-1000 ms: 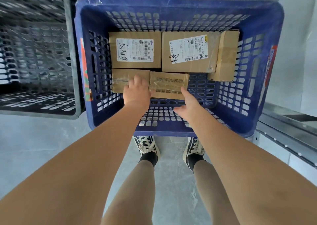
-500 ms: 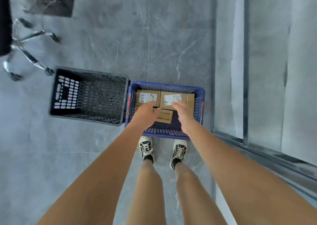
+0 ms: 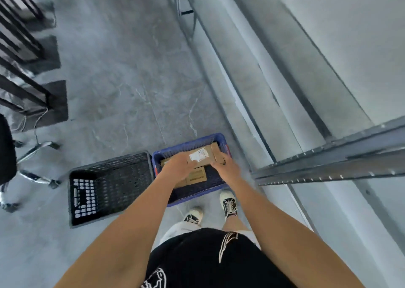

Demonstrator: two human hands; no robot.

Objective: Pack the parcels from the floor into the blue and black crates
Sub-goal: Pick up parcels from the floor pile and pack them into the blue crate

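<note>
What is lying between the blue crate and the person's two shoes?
In the head view only bare grey floor lies between the blue crate and the shoes; the right shoe's toe almost meets the crate's near wall.

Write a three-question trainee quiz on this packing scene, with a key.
1. True or false: the black crate holds parcels.
2. Which crate stands nearer the metal rack: A black, B blue?
3. Fill in: the left hand and right hand are above the ___ crate.

Key: 1 false, no parcels show in it. 2 B, the blue crate. 3 blue.
</note>
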